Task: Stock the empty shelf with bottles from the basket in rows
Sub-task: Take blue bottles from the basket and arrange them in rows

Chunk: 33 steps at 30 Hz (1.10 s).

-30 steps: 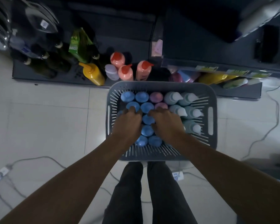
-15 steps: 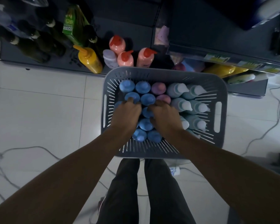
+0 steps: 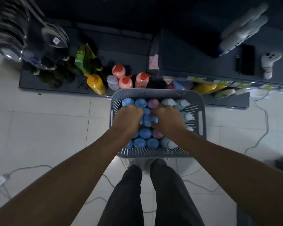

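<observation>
Left hand (image 3: 128,119), right hand (image 3: 167,119) both curling fingers round blue bottles (image 3: 148,120) in basket (image 3: 155,92) middle; packing looking tight, lifting risking dragging neighbours up, grip slipping, bottles toppling

Left hand (image 3: 128,119) and right hand (image 3: 167,119) close together, knuckles up, fingers (image 3: 136,111) curled downward, both forearms straight ahead

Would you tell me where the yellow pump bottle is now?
Head view: the yellow pump bottle stands on the low dark shelf, left of the grey slotted plastic basket.
</observation>
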Motion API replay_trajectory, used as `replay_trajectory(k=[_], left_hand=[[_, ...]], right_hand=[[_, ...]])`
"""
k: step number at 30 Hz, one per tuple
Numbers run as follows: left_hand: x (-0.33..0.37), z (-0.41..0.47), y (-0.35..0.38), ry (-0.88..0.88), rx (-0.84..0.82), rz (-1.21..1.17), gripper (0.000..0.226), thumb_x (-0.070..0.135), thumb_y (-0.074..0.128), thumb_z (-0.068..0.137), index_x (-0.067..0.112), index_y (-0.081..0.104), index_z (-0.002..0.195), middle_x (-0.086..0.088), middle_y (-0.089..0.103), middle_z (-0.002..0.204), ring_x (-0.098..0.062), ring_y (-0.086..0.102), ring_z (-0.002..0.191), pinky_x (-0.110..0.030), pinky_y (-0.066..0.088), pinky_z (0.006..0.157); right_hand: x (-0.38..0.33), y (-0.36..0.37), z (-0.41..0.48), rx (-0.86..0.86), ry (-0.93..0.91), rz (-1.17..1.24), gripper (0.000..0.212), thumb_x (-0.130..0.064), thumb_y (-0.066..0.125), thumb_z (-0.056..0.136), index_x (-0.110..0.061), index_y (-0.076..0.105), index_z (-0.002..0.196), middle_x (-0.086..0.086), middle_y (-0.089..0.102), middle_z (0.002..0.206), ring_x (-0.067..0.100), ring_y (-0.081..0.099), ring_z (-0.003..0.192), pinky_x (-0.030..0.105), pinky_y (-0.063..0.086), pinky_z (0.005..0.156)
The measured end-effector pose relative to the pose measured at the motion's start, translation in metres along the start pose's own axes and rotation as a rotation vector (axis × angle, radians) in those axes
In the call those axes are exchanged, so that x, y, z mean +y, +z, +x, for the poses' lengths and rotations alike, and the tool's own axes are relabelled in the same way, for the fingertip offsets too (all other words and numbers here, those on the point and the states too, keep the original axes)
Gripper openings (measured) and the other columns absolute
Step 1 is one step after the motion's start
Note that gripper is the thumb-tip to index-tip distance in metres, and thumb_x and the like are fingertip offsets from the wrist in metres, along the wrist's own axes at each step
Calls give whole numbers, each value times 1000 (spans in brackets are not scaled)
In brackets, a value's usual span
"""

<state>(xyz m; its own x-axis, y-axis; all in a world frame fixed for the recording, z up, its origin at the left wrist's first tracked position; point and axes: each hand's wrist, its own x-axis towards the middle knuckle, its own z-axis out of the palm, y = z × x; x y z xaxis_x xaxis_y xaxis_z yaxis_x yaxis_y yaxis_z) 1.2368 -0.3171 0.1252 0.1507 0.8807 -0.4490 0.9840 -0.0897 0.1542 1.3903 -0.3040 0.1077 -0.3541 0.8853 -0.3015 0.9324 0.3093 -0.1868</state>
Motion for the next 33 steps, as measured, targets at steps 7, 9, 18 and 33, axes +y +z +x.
replay_trajectory(k=[7,9,18,33], left_hand=[[20,-29,-79,69,22,65,24,10,64,86,9,65,110,-17,66,114,-38,65,105,-40,48,73],[28,-38,-101,96,51,83,22,9,64,85,9,66,107,-17,65,111,-39,65,103,-38,44,69],[66,-59,-205,231,240,121,28,13,67,84,14,68,112,-15,63,106,-40,64,99,-37,44,69],[159,-78,-321,491,440,-9,27,22,73,78,19,76,104,-7,72,98,-31,69,87,-43,61,73]], right_hand=[[1,-80,-24,88,17,70,22,-33,70,75,-30,71,98,-3,69,98,25,67,88,30,45,65],[1,-106,-36,152,15,95,20,-27,72,74,-26,72,94,1,69,96,27,66,86,30,43,65],[18,-217,-78,256,85,53,29,-23,68,71,-26,76,98,4,69,95,30,64,90,32,46,69],[80,-354,-155,438,250,74,28,-28,75,69,-26,78,97,-9,60,81,13,54,81,30,52,73]])
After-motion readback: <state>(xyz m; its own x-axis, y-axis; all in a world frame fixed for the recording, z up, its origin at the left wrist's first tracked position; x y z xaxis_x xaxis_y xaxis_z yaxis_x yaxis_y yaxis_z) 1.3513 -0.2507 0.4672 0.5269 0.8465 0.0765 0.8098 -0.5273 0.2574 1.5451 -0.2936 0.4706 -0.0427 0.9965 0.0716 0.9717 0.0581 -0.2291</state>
